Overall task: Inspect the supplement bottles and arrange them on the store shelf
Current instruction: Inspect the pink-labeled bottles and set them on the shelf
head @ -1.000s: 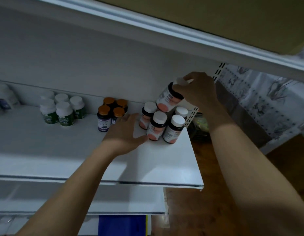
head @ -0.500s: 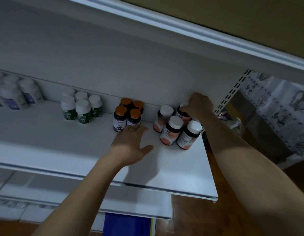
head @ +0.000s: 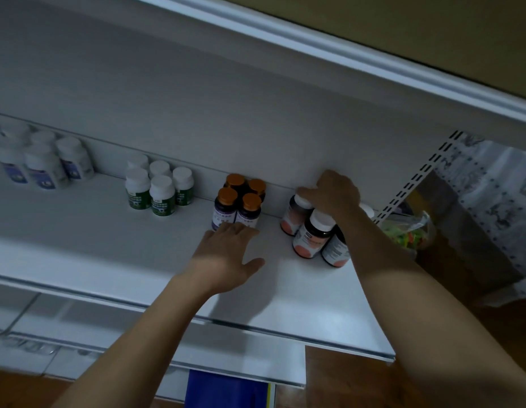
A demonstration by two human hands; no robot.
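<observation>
A cluster of dark bottles with white caps and pink labels [head: 313, 237] stands at the right end of the white shelf [head: 300, 293]. My right hand [head: 332, 193] reaches over the cluster to its back row and curls over the white cap of a rear bottle [head: 294, 214]. My left hand [head: 227, 254] lies flat on the shelf with spread fingers, its fingertips at the foot of the orange-capped purple-label bottles [head: 237, 203]. My right forearm hides part of the pink-label cluster.
Green-label white bottles [head: 158, 188] and blue-label white bottles [head: 41, 160] stand further left along the back wall. A slotted upright [head: 414, 178] ends the shelf on the right, with a bag of coloured items [head: 408, 234] beyond it. A blue box [head: 226, 391] sits below.
My right hand brought the lifted pink-label bottle down into the back row and stays on its cap. My left hand slid slightly left toward the orange-capped bottles. The camera turned right.
</observation>
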